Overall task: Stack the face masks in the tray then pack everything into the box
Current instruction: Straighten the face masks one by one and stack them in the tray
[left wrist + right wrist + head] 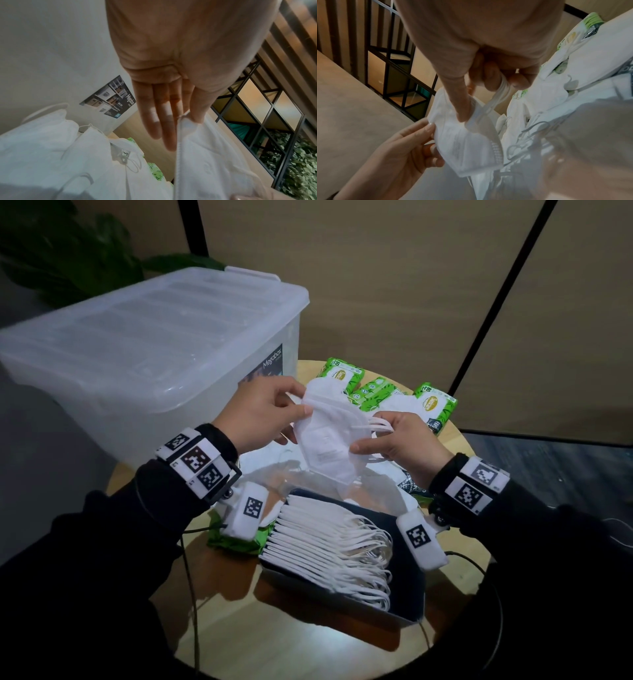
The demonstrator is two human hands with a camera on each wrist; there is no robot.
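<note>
Both hands hold one folded white face mask [325, 440] in the air, just above the far end of the tray [409, 570]. Left hand [260, 414] pinches the mask's upper edge between thumb and fingers; the left wrist view shows the remaining fingers extended flat along the fold. Right hand [404, 440] pinches the opposite edge with the thumb while its curled fingers gather the ear loops [378, 424]. Gripping both ends appears intended to keep the mask flat and its loops bundled to one side, so that it matches the row below.

Inside the tray, the stacked masks [308, 535] stand on edge in a row, with all their loops trailing toward the right wall. This orientation probably lets each new mask slide in behind the last without tangling.

Beyond the tray, further loose masks [399, 404] lie among green wipe packs [436, 405] on the round table [219, 631], so stacking is not finished. The box [147, 347] stands to the left of and behind the tray with its lid on; packing has not begun.
</note>
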